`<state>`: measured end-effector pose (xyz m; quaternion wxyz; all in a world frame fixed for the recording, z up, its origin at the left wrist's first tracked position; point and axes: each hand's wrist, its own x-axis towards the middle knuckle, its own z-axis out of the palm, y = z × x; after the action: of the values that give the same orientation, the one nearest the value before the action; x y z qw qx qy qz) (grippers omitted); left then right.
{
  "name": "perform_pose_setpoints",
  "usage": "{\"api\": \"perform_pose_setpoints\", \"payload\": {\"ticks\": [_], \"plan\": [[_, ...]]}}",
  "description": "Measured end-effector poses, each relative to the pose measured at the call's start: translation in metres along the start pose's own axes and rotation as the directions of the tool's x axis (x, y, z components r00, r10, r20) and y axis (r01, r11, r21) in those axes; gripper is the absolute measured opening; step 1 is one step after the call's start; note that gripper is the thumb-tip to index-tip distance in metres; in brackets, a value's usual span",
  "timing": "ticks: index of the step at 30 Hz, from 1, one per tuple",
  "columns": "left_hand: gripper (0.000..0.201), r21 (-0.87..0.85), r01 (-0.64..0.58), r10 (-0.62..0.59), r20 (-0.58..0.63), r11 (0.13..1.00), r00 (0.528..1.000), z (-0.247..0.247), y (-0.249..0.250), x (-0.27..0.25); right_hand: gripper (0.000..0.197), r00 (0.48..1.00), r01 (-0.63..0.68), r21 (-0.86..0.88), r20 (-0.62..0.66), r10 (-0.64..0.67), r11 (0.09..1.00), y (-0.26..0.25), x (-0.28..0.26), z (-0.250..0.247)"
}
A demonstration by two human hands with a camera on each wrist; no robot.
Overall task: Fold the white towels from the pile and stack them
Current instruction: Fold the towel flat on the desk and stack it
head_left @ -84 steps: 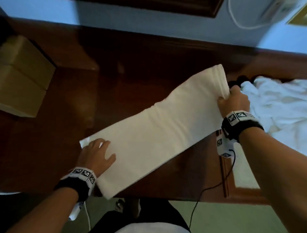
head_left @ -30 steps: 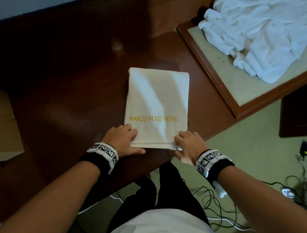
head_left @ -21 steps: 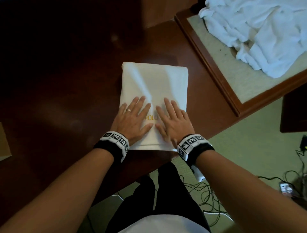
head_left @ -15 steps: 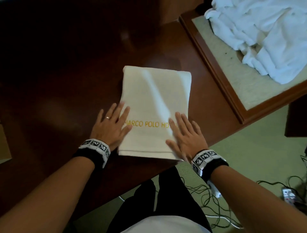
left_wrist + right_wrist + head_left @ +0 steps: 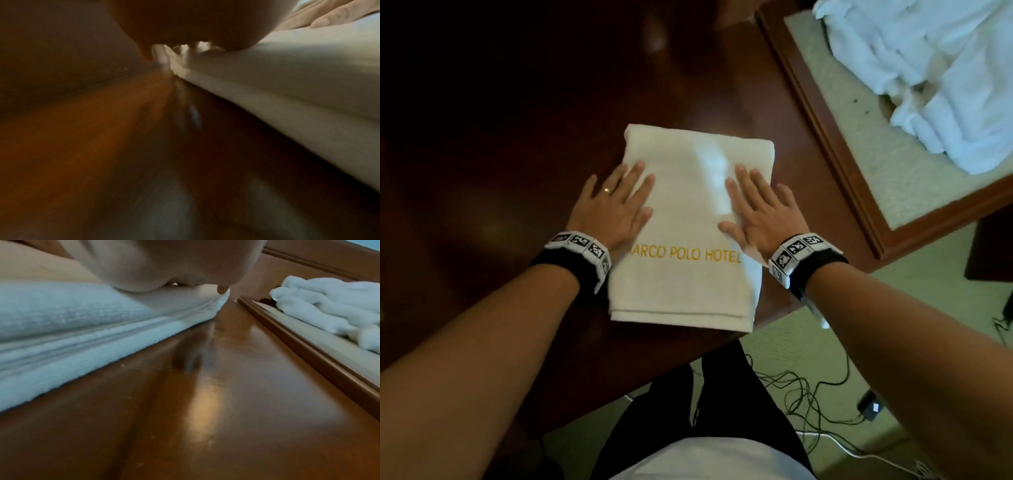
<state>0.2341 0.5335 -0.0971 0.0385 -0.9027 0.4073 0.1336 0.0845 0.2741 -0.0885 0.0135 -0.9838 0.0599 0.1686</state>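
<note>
1. Towel: the folded towel (image 5: pixel 690 233) lay flat on the dark wooden table (image 5: pixel 517 120), near its front edge, with the gold "MARCO POLO HOTEL" lettering facing up and the layered open edges toward the person.

2. The left hand (image 5: pixel 613 202) lay on the towel's left side with fingers straight and spread, gripping nothing; its outer fingers overhung the table.

3. The right hand (image 5: pixel 760 209) rested on the towel's right side in the same way, palm down, fingers extended, holding nothing.

4. The right wrist view showed several terry layers stacked at the towel's side (image 5: pixel 86 344), thick and fluffy, sagging a little under the palm.

5. Judged from that, the towel was soft, light and limp: it would keep its shape only if supported from below or squeezed across all layers.

6. The polished table looked slick, so the bundle would probably slide easily under flat palms rather than needing a lift.

7. For lifting, the best hold seemed to be the two long sides, fingers under and thumbs on top; taking only the top layer at the near open edge would likely undo the fold.

8. The pile of unfolded towels (image 5: pixel 928 75) lay crumpled on the framed tray surface (image 5: pixel 835 144) to the right, well apart from the folded one.
</note>
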Motion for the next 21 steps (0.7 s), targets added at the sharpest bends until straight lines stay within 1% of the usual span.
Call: {"api": "perform_pose_setpoints", "payload": {"ticks": [2, 3, 4, 5, 7, 9, 11, 12, 13, 14, 15, 16, 18, 20, 21], "plan": [[0.057, -0.070, 0.112, -0.113, -0.015, 0.991, 0.994, -0.003, -0.001, -0.013, 0.068, 0.993, -0.091, 0.089, -0.064, 0.096, 0.992, -0.003, -0.013, -0.002], [0.056, -0.123, 0.178, -0.183, -0.025, 0.976, 0.983, -0.006, 0.001, -0.019, 0.063, 0.980, -0.148, 0.141, -0.113, 0.164, 0.979, -0.007, -0.020, -0.003], [0.055, -0.182, 0.253, -0.260, -0.017, 0.950, 0.965, -0.009, 0.003, -0.025, 0.059, 0.959, -0.213, 0.203, -0.144, 0.244, 0.956, -0.012, -0.028, -0.003], [0.054, -0.237, 0.333, -0.337, 0.022, 0.913, 0.941, -0.011, 0.007, -0.031, 0.056, 0.933, -0.281, 0.270, -0.148, 0.328, 0.921, -0.018, -0.036, -0.004], [0.050, -0.342, 0.464, -0.441, 0.146, 0.817, 0.885, -0.009, 0.017, -0.044, 0.052, 0.885, -0.401, 0.395, -0.065, 0.461, 0.826, -0.028, -0.050, 0.001], [0.051, -0.480, 0.539, -0.484, 0.245, 0.692, 0.840, 0.000, 0.028, -0.053, 0.051, 0.847, -0.484, 0.534, 0.086, 0.525, 0.693, -0.040, -0.058, 0.010], [0.055, -0.620, 0.581, -0.502, 0.323, 0.528, 0.802, 0.008, 0.038, -0.059, 0.060, 0.809, -0.539, 0.672, 0.244, 0.535, 0.508, -0.052, -0.062, 0.015], [0.057, -0.648, 0.599, -0.507, 0.357, 0.471, 0.784, 0.009, 0.042, -0.060, 0.069, 0.788, -0.565, 0.704, 0.305, 0.534, 0.431, -0.058, -0.063, 0.018], [0.060, -0.650, 0.614, -0.502, 0.385, 0.448, 0.774, 0.009, 0.044, -0.062, 0.076, 0.770, -0.586, 0.719, 0.348, 0.535, 0.375, -0.063, -0.065, 0.019], [0.061, -0.648, 0.615, -0.486, 0.400, 0.450, 0.777, 0.007, 0.046, -0.063, 0.077, 0.751, -0.606, 0.724, 0.386, 0.536, 0.329, -0.067, -0.067, 0.016], [0.062, -0.646, 0.606, -0.468, 0.401, 0.465, 0.787, 0.004, 0.048, -0.065, 0.073, 0.736, -0.620, 0.731, 0.415, 0.534, 0.286, -0.069, -0.070, 0.014], [0.060, -0.649, 0.590, -0.454, 0.392, 0.481, 0.800, -0.001, 0.050, -0.067, 0.063, 0.725, -0.627, 0.740, 0.437, 0.533, 0.245, -0.069, -0.072, 0.012], [0.053, -0.672, 0.551, -0.440, 0.354, 0.494, 0.825, -0.016, 0.057, -0.071, 0.046, 0.723, -0.614, 0.767, 0.450, 0.524, 0.188, -0.068, -0.080, 0.002], [0.046, -0.707, 0.502, -0.438, 0.294, 0.498, 0.849, -0.035, 0.067, -0.073, 0.040, 0.737, -0.586, 0.787, 0.417, 0.533, 0.194, -0.066, -0.087, -0.016], [0.044, -0.724, 0.474, -0.437, 0.262, 0.501, 0.861, -0.046, 0.072, -0.072, 0.039, 0.748, -0.571, 0.791, 0.392, 0.536, 0.218, -0.062, -0.090, -0.028]]}}
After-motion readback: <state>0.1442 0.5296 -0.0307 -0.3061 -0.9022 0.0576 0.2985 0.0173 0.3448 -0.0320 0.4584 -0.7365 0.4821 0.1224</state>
